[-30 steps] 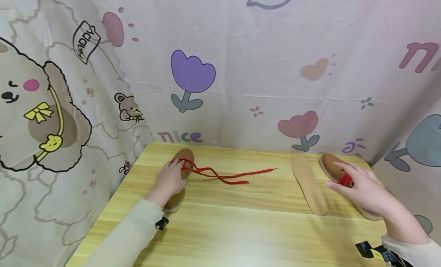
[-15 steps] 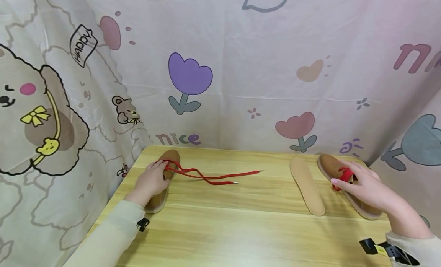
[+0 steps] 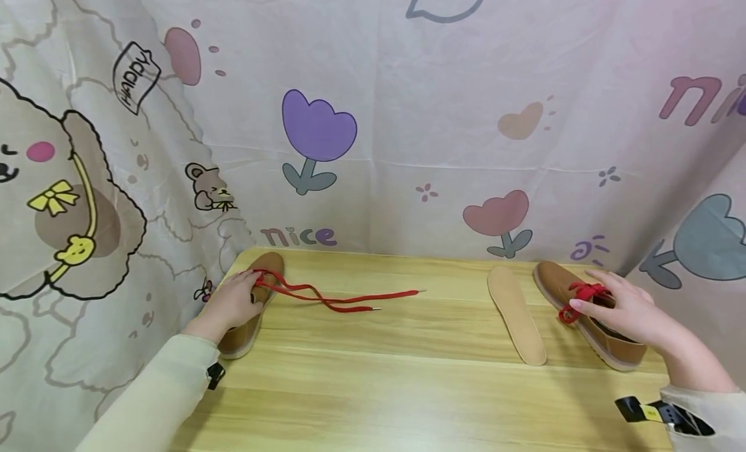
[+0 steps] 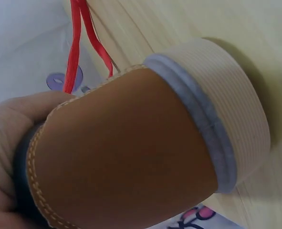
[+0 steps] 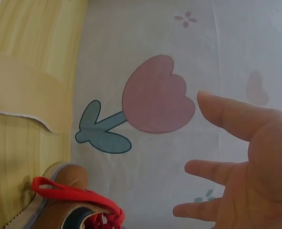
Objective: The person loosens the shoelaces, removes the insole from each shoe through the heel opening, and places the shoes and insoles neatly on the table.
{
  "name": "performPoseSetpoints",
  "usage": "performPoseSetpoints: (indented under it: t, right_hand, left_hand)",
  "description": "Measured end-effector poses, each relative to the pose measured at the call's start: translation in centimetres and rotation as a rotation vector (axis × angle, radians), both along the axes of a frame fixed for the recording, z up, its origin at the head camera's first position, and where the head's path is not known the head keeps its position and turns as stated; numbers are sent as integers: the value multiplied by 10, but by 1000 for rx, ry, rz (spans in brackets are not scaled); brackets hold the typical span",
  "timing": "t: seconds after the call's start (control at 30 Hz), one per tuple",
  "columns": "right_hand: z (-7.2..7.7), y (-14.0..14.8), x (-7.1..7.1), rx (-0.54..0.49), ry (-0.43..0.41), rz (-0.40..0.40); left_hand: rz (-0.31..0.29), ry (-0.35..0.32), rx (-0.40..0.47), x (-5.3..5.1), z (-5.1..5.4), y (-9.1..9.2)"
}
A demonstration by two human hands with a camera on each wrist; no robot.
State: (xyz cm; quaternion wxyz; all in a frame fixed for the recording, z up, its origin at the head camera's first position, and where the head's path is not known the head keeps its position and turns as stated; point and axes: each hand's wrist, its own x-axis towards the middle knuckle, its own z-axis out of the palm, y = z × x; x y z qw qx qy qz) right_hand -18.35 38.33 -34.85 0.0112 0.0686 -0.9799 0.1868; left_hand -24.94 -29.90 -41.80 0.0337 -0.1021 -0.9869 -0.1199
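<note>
At the table's left edge, my left hand (image 3: 228, 303) grips a brown shoe (image 3: 240, 340) across its middle. Its red laces (image 3: 350, 300) trail rightward over the table. The left wrist view has the left hand (image 4: 9, 119) at the opening of this shoe (image 4: 126, 148), brown leather and pale sole towards the camera. On the right, my right hand (image 3: 632, 313) hovers by a second brown shoe (image 3: 553, 280) with tied red laces. In the right wrist view the right hand (image 5: 245, 167) has its fingers spread and holds nothing, apart from that shoe (image 5: 71, 176).
A tan insole (image 3: 515, 313) lies flat on the wooden table (image 3: 396, 400), just left of the right shoe. Behind the table hangs a printed cloth (image 3: 408, 115), which also runs along the left and right sides.
My left hand and its shoe have moved left, the laces dragging along. My right hand has drawn slightly away to the right, uncovering more of the right shoe and its bow.
</note>
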Motion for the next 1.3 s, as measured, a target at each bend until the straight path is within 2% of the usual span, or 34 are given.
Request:
performPoseSetpoints:
  t: [0.27, 0.57, 0.97, 1.3]
  right_hand:
    - [1, 9, -5, -16, -37, -30]
    - [-2, 19, -11, -1, -41, -22]
    - [-10, 34, -21, -9, -101, -95]
    - [-17, 49, -27, 32, -95, -117]
  left_hand:
    - [6, -34, 0, -3, 4, -20]
    - [-14, -36, 18, -3, 1, -34]
    - [-20, -41, 30, -4, 1, -37]
    - [-19, -58, 34, -10, -1, -38]
